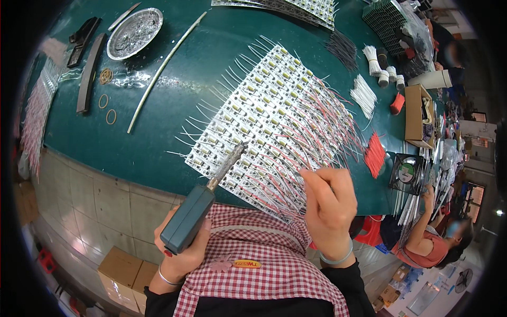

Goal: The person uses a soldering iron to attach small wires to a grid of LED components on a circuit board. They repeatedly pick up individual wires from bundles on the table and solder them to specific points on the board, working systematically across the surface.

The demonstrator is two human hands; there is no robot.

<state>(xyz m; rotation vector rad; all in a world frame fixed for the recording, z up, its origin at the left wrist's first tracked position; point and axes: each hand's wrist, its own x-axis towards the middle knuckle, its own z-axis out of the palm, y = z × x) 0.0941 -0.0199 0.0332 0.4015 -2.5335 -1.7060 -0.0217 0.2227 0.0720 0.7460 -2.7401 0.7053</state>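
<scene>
My left hand (189, 252) is wrapped round the dark green body of a soldering gun (188, 217). Its grey, crusted tip reaches over the white circuit board panel (238, 113), which lies aslant on the table with rows of small yellowish parts. White wires (208, 108) stick out along the panel's left edge, and red and white wires (285, 182) fan over its right half. Above the panel's near right side, my right hand (334, 208) is closed in a pinch by those wires. Whatever lies between its fingertips is too small to make out.
Left on the green table (174, 79) are a metal bowl (135, 34), a pale stick (166, 71), rubber bands (106, 76) and dark bars. Rightward lie wire bundles (363, 96), red wires (375, 155), a fan (406, 173) and a cardboard box (420, 115). A co-worker (428, 240) sits beyond.
</scene>
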